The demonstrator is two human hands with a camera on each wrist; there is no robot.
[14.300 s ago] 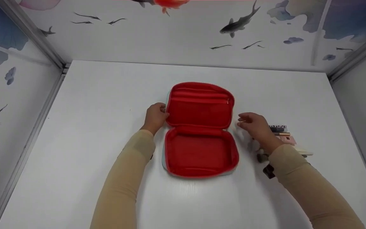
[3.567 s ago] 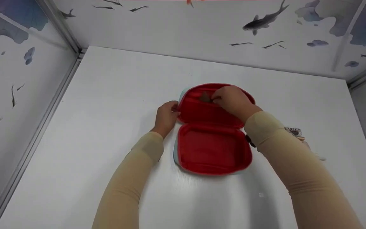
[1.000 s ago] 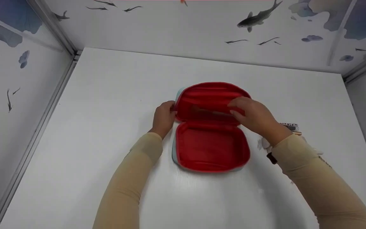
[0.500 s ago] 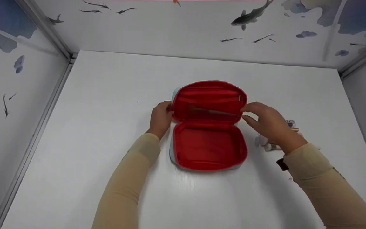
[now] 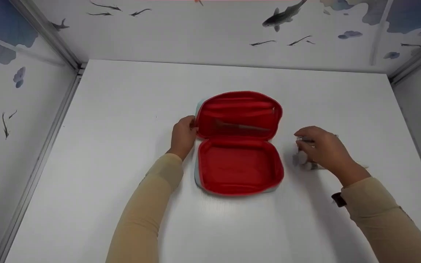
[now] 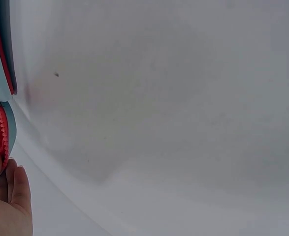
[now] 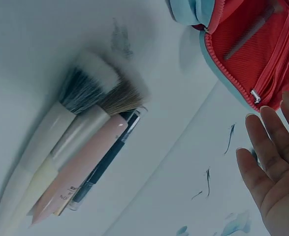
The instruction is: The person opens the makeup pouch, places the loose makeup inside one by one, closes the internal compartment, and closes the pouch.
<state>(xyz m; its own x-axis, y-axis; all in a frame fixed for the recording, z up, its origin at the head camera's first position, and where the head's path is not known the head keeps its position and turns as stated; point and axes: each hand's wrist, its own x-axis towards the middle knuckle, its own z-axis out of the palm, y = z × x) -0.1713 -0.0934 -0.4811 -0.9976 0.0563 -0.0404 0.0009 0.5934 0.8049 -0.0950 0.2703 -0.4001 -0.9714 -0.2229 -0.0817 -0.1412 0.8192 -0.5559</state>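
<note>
A cosmetic bag (image 5: 203,160), red inside and light blue outside, lies unfolded on the white table. Behind the mesh pocket of its raised half lies a makeup brush (image 5: 245,127), slanting across. At the left edge of that half, my left hand (image 5: 183,137) pinches the rim; in the left wrist view its thumb is inside the zipper edge. Over the cosmetics to the bag's right hovers my right hand (image 5: 323,149), fingers parted and holding nothing. In the right wrist view, two more brushes (image 7: 50,130) lie beside a pink tube (image 7: 82,167) and a clear-and-dark slim tube (image 7: 105,162).
White table (image 5: 130,98) surrounds the bag. Panels with painted fish (image 5: 283,16) rise at the back and left, and a plain panel stands on the right. A zipper pull (image 7: 255,96) hangs on the mesh pocket.
My right hand has brought a brush into the lid's mesh pocket, let it go, and moved right over the cosmetics. My left hand has stayed on the bag's rim.
</note>
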